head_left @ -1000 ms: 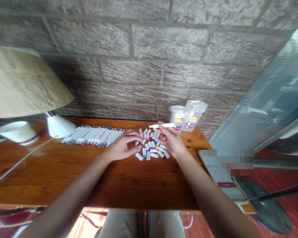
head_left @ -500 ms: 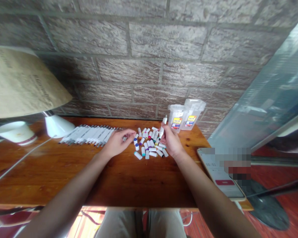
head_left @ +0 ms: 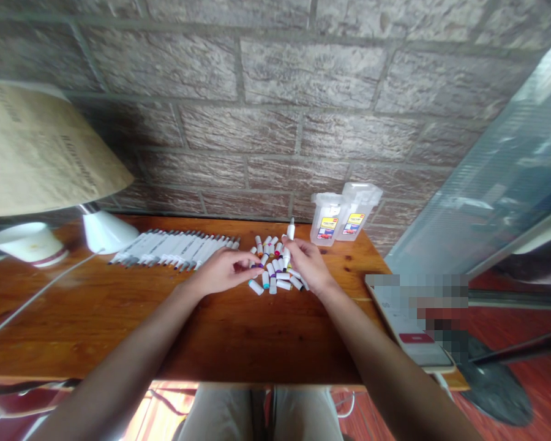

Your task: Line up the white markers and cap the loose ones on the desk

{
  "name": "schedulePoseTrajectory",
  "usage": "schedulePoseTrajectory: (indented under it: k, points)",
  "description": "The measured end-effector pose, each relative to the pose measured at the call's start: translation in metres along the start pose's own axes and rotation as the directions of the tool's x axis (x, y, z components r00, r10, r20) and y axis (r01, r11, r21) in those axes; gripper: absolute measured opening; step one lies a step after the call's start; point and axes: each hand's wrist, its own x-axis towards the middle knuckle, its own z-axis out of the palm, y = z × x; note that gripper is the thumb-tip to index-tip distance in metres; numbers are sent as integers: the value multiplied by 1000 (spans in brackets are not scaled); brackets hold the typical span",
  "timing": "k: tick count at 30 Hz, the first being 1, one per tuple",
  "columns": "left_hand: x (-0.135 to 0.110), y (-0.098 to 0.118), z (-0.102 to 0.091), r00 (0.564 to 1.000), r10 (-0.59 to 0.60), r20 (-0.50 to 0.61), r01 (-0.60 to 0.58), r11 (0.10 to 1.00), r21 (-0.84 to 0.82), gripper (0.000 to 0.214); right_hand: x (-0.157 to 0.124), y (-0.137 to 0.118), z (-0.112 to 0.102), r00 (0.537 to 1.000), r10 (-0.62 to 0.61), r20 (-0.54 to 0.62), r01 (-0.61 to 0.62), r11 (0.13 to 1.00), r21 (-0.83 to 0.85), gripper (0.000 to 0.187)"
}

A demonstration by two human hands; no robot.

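My right hand (head_left: 310, 263) grips an uncapped white marker (head_left: 291, 231), held upright with its bare tip pointing up. Below it on the table lies a loose pile of white marker caps (head_left: 282, 285) with differently coloured ends. My left hand (head_left: 224, 269) reaches over the pile's left side, thumb and forefinger apart around a couple of caps; whether they touch one is hard to see. Left of the pile, a long row of white markers (head_left: 165, 248) lies side by side, its right end partly behind my left hand.
Two clear plastic cases (head_left: 326, 220) with yellow labels stand at the back right. A phone (head_left: 413, 331) lies on the right edge of the wooden table (head_left: 257, 343). At left are a lamp (head_left: 105, 233), its cord and a paper cup (head_left: 27, 245). A brick wall rises behind.
My right hand has moved left with the marker, now over the caps. My left hand has shifted right onto the pile's left side, covering the blue-ended caps and uncovering the row's right end.
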Motion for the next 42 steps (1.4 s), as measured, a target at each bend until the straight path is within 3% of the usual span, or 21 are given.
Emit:
schedulePoseTrajectory:
  k: [8, 28, 32, 36, 39, 42]
  points:
    - [0, -9, 3, 993, -1, 119, 9, 998, -70, 27, 0, 0, 0, 1000, -13, -16, 13, 1000, 1, 42]
    - [1, -11, 5, 983, -40, 177, 40, 999, 3, 28, 0, 1, -1, 1000, -2, 25, 0, 996, 88, 42]
    - [2, -5, 3, 994, -27, 102, 29, 999, -16, 27, -2, -5, 0, 994, -2, 112, -10, 994, 108, 37]
    - [3, 2, 0, 993, -62, -100, 49, 990, -129, 29, -7, -11, 3, 957, -68, 282, 27, 989, 146, 34]
    - [6, 2, -2, 946, -213, -246, 117, 928, -354, 33, -10, -12, 4, 914, -72, 400, 12, 988, 152, 40]
    - [10, -2, -5, 869, -409, -278, 169, 774, -610, 40, -13, -14, 5, 893, -15, 450, -36, 994, 104, 36]
